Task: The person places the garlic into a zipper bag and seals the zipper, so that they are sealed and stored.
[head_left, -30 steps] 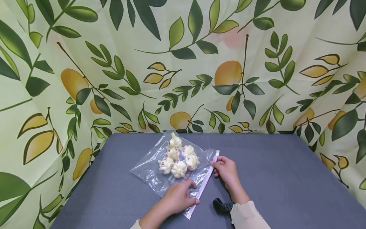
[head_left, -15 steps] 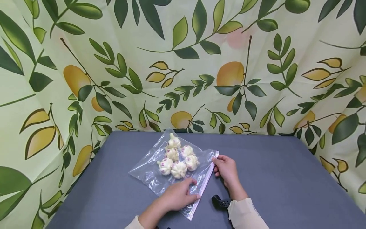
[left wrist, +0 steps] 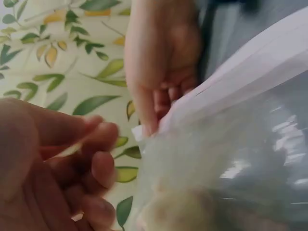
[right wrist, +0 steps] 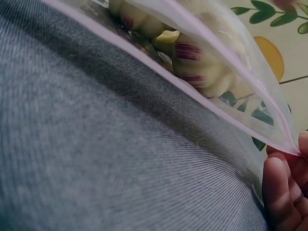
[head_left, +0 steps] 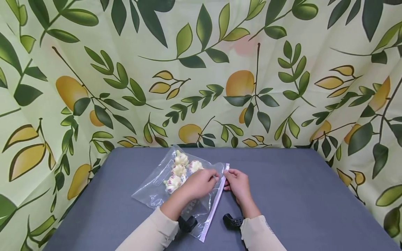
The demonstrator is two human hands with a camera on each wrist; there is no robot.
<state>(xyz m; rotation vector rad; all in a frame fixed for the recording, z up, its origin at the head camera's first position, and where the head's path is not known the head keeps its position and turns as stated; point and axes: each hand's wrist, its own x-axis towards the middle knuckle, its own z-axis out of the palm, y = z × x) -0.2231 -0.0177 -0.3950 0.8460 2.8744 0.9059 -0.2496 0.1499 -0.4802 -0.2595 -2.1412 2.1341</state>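
Observation:
A clear zip bag (head_left: 147, 188) with a pink zip strip (head_left: 211, 212) lies slanted on the table, holding several white and purple garlic bulbs (head_left: 172, 183). At the strip's far corner my right hand (head_left: 240, 184) pinches the bag between thumb and fingers. My left hand (head_left: 198, 183) hovers over the bag, hiding some of the bulbs. Its fingers (left wrist: 103, 168) are loosely bent, thumb near the index finger, with nothing between them in the left wrist view. Two pink edges (right wrist: 226, 48) stand apart at the bag's mouth in the right wrist view, with a garlic bulb (right wrist: 204, 67) behind.
Grey cloth covers the table (head_left: 282, 198). A leaf-and-fruit patterned curtain (head_left: 201, 104) rises behind it and along both sides. Dark wrist devices (head_left: 232, 221) sit at both cuffs, close above the cloth.
My left hand has left the near part of the zip strip and moved up and away over the garlic, toward the right hand. The right hand keeps its pinch at the far corner.

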